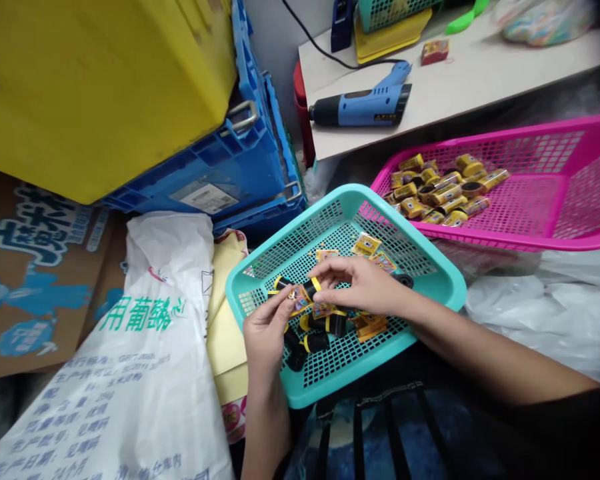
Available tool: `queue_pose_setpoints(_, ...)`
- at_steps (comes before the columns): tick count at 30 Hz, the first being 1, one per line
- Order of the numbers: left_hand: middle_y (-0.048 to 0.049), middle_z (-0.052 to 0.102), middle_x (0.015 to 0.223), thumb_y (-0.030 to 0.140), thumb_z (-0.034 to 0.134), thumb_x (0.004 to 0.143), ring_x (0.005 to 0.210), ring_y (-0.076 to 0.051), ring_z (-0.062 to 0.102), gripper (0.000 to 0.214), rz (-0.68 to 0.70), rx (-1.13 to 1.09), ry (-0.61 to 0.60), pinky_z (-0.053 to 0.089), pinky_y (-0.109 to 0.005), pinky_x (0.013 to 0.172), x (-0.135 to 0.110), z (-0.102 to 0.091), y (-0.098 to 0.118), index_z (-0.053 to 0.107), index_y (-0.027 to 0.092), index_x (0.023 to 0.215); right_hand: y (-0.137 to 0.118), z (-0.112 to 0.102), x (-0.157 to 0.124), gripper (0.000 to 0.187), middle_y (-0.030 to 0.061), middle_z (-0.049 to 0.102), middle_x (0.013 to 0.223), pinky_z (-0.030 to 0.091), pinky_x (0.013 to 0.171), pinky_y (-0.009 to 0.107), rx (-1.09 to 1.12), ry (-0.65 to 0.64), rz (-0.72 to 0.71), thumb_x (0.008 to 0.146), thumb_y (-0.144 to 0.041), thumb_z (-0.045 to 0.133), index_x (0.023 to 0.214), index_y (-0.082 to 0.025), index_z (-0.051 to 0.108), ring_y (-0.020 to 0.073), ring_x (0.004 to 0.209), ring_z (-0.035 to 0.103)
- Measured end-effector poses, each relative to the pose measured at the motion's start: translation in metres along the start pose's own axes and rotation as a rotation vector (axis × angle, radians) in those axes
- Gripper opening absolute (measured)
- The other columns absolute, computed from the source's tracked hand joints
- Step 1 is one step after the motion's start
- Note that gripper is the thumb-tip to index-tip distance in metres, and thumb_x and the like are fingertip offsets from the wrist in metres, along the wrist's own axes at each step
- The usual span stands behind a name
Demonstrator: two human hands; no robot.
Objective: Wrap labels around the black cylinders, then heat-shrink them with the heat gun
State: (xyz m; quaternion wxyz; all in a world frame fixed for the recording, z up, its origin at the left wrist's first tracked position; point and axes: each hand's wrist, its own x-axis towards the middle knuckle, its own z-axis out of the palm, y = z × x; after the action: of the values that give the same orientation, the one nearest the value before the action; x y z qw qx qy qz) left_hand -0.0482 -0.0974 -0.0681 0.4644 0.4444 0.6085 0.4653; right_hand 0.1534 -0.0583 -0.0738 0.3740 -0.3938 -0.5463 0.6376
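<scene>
Over the teal basket, my left hand pinches a small yellow printed sleeve between thumb and fingers. My right hand is closed on a small black cylinder with a yellow rim, held right beside the sleeve. Whether the cylinder's end is inside the sleeve, I cannot tell. Below my hands, several more black and yellow cylinders lie in the basket. Flat yellow printed sleeves lie toward its back, and others lie near its front right.
A pink basket at the right holds several yellow-wrapped cylinders. A blue heat gun lies on the white table behind. Blue crates and a yellow bin stand left, above a white printed sack.
</scene>
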Motion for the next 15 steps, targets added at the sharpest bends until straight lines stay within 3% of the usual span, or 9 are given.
queue_pose_setpoints(4, -0.0038, 0.076, 0.097, 0.03, 0.084, 0.066, 0.085, -0.017, 0.071, 0.031, 0.047, -0.006, -0.097, 0.058, -0.024, 0.074, -0.002, 0.01, 0.015, 0.076, 0.025, 0.096, 0.002, 0.001, 0.0, 0.036, 0.0037, 0.069, 0.094, 0.05, 0.085, 0.033, -0.023, -0.017, -0.094, 0.07, -0.033, 0.077, 0.102, -0.02, 0.069, 0.0158, 0.089, 0.063)
queue_pose_setpoints(6, -0.0024, 0.076, 0.092, 0.025, 0.085, 0.063, 0.082, -0.015, 0.07, 0.032, 0.077, -0.02, -0.12, 0.057, -0.022, 0.073, -0.003, 0.015, 0.018, 0.076, 0.025, 0.093, 0.003, 0.001, 0.0, 0.033, 0.0043, 0.067, 0.105, 0.048, 0.091, 0.033, 0.086, -0.074, -0.112, 0.076, -0.037, 0.074, 0.104, -0.021, 0.068, 0.0161, 0.098, 0.061)
queue_pose_setpoints(11, -0.002, 0.076, 0.091, 0.024, 0.086, 0.063, 0.086, -0.015, 0.069, 0.031, 0.077, -0.142, -0.123, 0.056, -0.023, 0.079, -0.006, 0.024, 0.015, 0.076, 0.025, 0.092, 0.011, 0.007, -0.002, 0.045, 0.0053, 0.06, 0.112, 0.052, 0.08, 0.027, 0.646, -0.354, 0.192, 0.084, -0.048, 0.065, 0.12, -0.023, 0.057, 0.0121, 0.094, 0.061)
queue_pose_setpoints(15, -0.003, 0.076, 0.092, 0.022, 0.086, 0.061, 0.086, -0.016, 0.069, 0.031, 0.055, -0.155, -0.114, 0.056, -0.025, 0.079, -0.008, 0.029, 0.01, 0.076, 0.024, 0.09, 0.016, 0.011, -0.001, 0.044, 0.0032, 0.061, 0.105, 0.052, 0.082, 0.024, 0.739, -0.33, 0.222, 0.077, -0.044, 0.074, 0.11, -0.019, 0.059, 0.0088, 0.091, 0.062)
